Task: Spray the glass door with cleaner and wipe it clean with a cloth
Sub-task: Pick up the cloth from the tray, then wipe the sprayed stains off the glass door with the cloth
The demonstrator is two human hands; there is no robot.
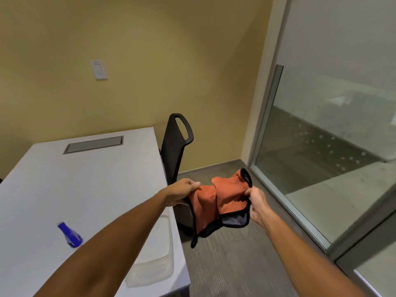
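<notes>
1. Both hands pinch the orange cloth (218,202) in the air: left hand (182,189) on its left edge, right hand (256,202) on its right.
2. The glass door (334,129) lies to the right, nearer the right hand.
3. The spray bottle (69,234) lies on the counter (85,179), left of the left arm, ungripped.

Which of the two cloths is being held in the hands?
The orange cloth, black-edged, gripped by the left hand and right hand. The white cloth lies flat on the table.
</notes>
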